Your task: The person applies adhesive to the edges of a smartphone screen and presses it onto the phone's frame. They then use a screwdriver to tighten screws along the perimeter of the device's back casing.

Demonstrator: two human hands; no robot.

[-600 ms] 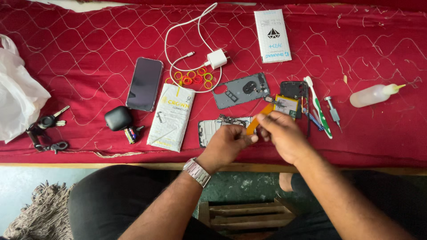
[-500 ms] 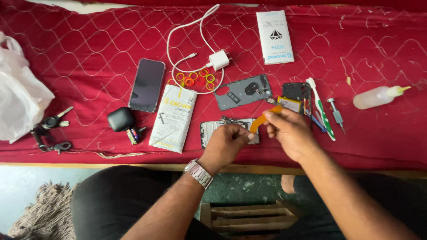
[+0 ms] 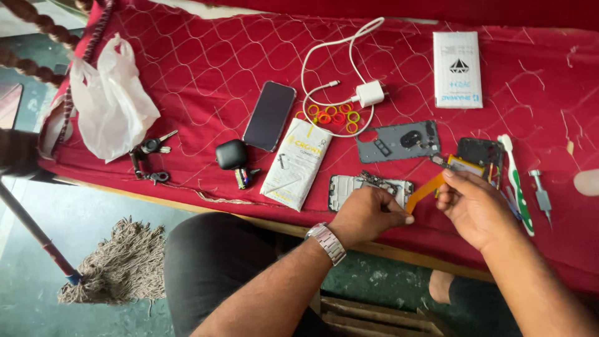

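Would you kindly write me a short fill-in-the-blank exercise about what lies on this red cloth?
1. Both hands hold an ____ flex ribbon.
2. The left hand wears a metal ____ on its wrist.
3. The small rings lie inside the loop of the white ____.
4. The dark phone lies screen-up beside a black earbud ____.

Missing words: orange; watch; cable; case

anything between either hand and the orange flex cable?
Nothing visible. The left hand touches the low end of the orange flex cable; the right hand pinches its upper part. The opened phone frame lies beside it, left of it.
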